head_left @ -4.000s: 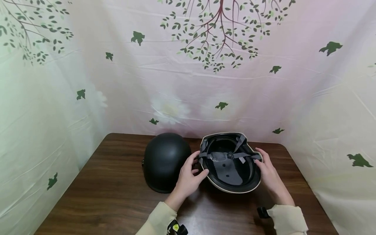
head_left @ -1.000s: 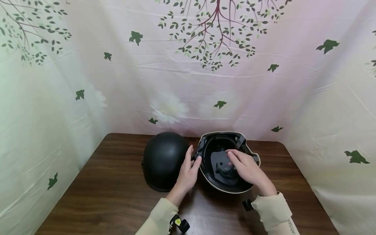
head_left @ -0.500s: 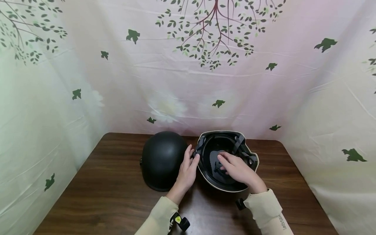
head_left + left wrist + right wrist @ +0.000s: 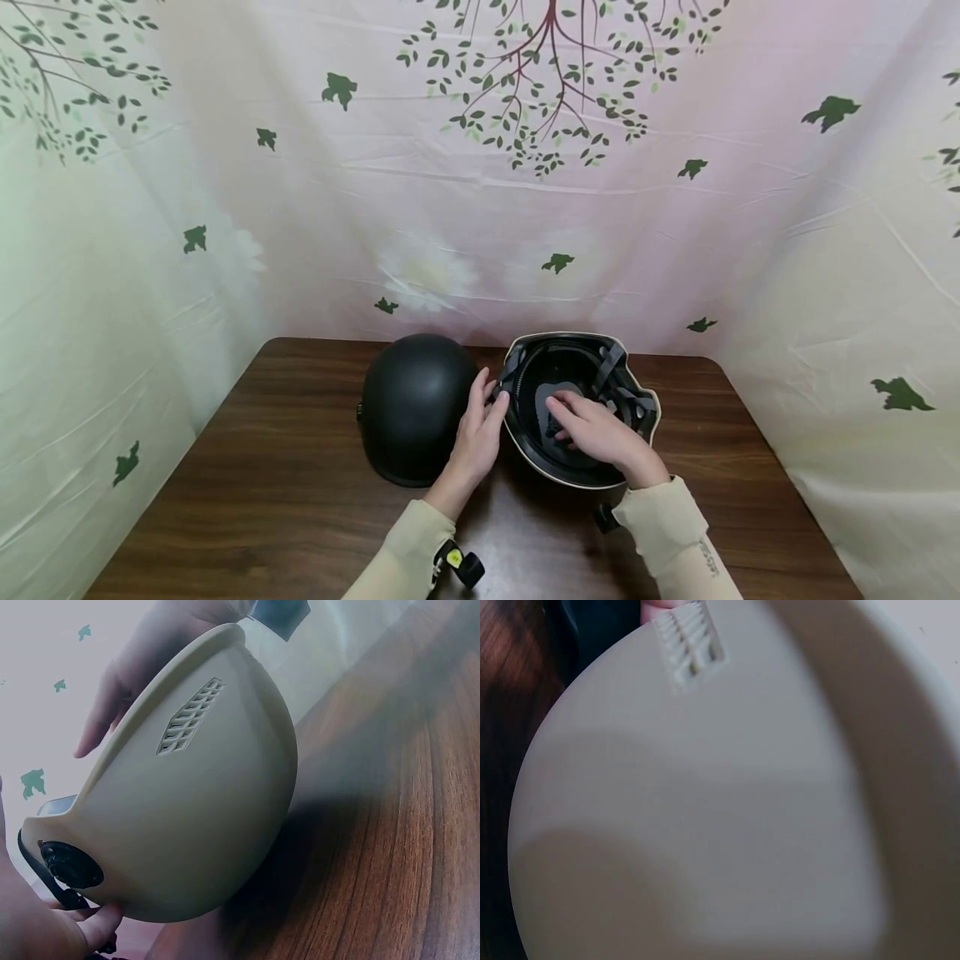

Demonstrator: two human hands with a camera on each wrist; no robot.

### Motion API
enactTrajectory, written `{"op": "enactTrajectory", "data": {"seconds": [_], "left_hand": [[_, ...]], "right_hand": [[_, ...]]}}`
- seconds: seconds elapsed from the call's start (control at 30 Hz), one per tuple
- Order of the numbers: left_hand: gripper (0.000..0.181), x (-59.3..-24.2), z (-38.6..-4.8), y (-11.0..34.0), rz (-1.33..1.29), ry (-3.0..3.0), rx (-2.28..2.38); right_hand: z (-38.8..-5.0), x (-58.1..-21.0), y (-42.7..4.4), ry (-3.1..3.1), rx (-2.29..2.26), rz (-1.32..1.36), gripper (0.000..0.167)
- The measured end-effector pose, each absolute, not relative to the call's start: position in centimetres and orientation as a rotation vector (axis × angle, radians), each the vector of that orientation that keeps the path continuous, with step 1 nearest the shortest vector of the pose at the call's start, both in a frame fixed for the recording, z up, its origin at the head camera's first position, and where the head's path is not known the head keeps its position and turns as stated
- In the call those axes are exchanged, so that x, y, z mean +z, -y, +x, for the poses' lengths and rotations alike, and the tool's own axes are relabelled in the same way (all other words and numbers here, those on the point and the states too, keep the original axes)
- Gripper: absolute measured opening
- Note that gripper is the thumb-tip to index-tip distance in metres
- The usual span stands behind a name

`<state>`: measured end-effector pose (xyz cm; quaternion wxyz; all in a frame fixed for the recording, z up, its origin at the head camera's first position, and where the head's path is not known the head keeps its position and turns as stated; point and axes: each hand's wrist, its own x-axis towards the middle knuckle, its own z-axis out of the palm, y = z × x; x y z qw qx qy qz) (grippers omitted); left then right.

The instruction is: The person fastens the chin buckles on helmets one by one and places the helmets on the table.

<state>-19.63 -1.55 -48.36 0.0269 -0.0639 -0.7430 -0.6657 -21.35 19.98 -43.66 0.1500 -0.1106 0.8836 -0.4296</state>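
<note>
A beige helmet [image 4: 525,454] lies upside down on the table, its black lining and grey straps [image 4: 611,360] facing up. My left hand [image 4: 474,433] holds its left side; in the left wrist view a fingertip touches the shell beside a round black knob [image 4: 71,864]. My right hand [image 4: 600,433] reaches over the near right rim into the shell, fingers loosely bent above a grey pad [image 4: 546,404]. What its fingertips touch inside is partly hidden. Left of my left hand stands a black helmet [image 4: 412,417], dome up.
The wooden table [image 4: 247,500] extends left, right and towards me. Behind it hangs a pale curtain [image 4: 480,208] printed with leaves and birds, close to the back edge. The two helmets stand side by side near that edge.
My right hand has left the helmet's right rim and moved leftward into its interior. The strap that spanned the opening is gone from there. My left hand stays at the left side.
</note>
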Motion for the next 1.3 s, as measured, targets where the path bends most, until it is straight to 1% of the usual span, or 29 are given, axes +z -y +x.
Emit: {"op": "enactTrajectory", "data": {"seconds": [0.23,0.4,0.77,0.97,1.17,1.3], "left_hand": [[0.065,-48.37,-19.74,1.58,-0.201,2.287,-2.086],[0.066,-48.44,-19.71,1.43,-0.214,2.283,-2.085],[0.066,-48.47,-19.76,1.42,-0.220,2.268,-2.089],[0.066,-48.53,-19.64,1.63,-0.200,2.265,-2.108],[0.064,-48.44,-19.75,1.51,-0.224,2.242,-2.105],[0.062,-48.41,-19.72,1.34,-0.219,2.233,-2.130]], "right_hand": [[-21.55,-43.78,-19.81,-2.489,-1.238,-0.290,0.070],[-21.53,-43.88,-19.81,-2.485,-1.186,-0.275,0.072],[-21.51,-44.38,-19.69,-2.469,-1.182,-0.256,0.067],[-21.50,-44.53,-19.51,-2.500,-1.119,-0.264,0.067],[-21.45,-44.43,-19.58,-2.529,-1.100,-0.289,0.061],[-21.32,-44.38,-19.77,-2.541,-1.097,-0.288,0.059]]}}
